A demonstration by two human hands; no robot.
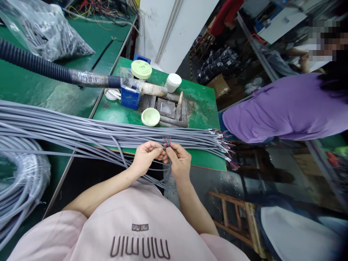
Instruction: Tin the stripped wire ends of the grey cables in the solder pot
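Observation:
My right hand [178, 159] is closed around the end of a grey cable, just under its fan of thin coloured wires [167, 141]. Beside it, my left hand [149, 156] pinches at those wires, thumb against fingertips. Which single wire lies between the left fingertips is too small to tell. The held cable drops below my hands toward my lap. Behind them a thick bundle of grey cables [89, 127] runs along the bench, its stripped ends [224, 146] showing red and dark wires at the right.
A solder pot [166, 108] sits beyond the cables under a dark hose [54, 72]. Near it are a pale green dish [150, 116], a round tin [141, 69] and a white jar [173, 82]. A wrapped cable coil [29, 174] lies left. A person in purple [285, 105] is at right.

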